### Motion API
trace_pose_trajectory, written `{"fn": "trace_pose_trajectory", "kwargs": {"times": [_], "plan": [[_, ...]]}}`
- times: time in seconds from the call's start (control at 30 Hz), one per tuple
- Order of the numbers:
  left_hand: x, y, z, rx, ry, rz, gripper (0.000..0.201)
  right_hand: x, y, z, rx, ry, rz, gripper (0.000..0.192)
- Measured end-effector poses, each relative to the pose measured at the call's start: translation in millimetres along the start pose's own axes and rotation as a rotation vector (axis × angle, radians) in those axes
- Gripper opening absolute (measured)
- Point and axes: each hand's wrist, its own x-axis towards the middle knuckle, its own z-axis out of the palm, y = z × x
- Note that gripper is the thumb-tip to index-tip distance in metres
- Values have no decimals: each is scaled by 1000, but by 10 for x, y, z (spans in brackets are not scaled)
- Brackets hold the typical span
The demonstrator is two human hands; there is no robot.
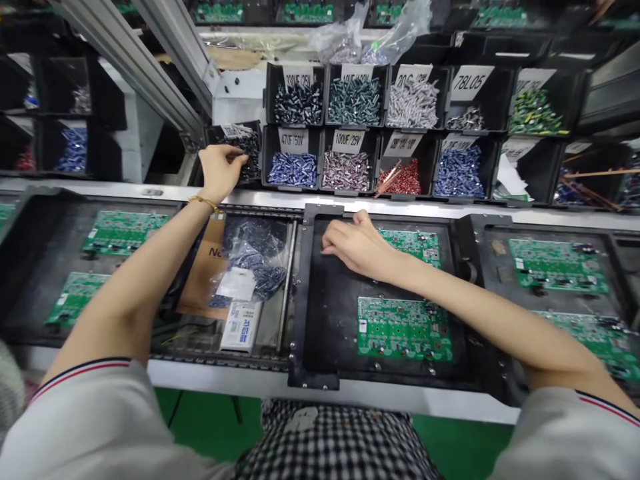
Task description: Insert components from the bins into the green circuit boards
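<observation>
My left hand (220, 172), a gold bracelet at its wrist, is at the near left edge of a bin of small black components (250, 150). Its fingers are pinched together, and whatever they hold is hidden. Over the left part of a black carrier tray (333, 313) hovers my right hand (356, 244), fingers curled closed; I cannot make out anything in them. Partly behind that hand and forearm lies one green circuit board (413, 243). Nearer to me in the same tray, a second green circuit board (403, 330) is mostly visible.
Two rows of labelled bins hold capacitors (293, 169) and other parts. Left of the tray, a plastic bag of components (255, 267) and a white box (241, 327) lie on the conveyor. More trays with boards (557, 265) stand either side. A metal post (170, 60) rises at upper left.
</observation>
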Motion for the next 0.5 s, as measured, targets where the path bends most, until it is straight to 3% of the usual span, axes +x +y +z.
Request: {"fn": "trace_pose_trajectory", "kwargs": {"times": [0.07,0.13,0.23,0.33,0.4,0.5], "plan": [[26,-1,10,32,28,-13,34,183,-178,-78,40,51,-23,23],[48,8,9,101,46,-15,35,399,-345,-105,36,6,-107,24],[57,33,-16,234,35,0,38,569,-355,-155,19,-56,-154,34],[42,64,-45,288,30,33,39,371,96,-335,2,98,3,32],[36,88,-54,319,46,63,39,75,592,-491,-136,215,287,30],[62,130,-57,381,68,63,39,-387,1354,-614,-418,132,768,27]]}}
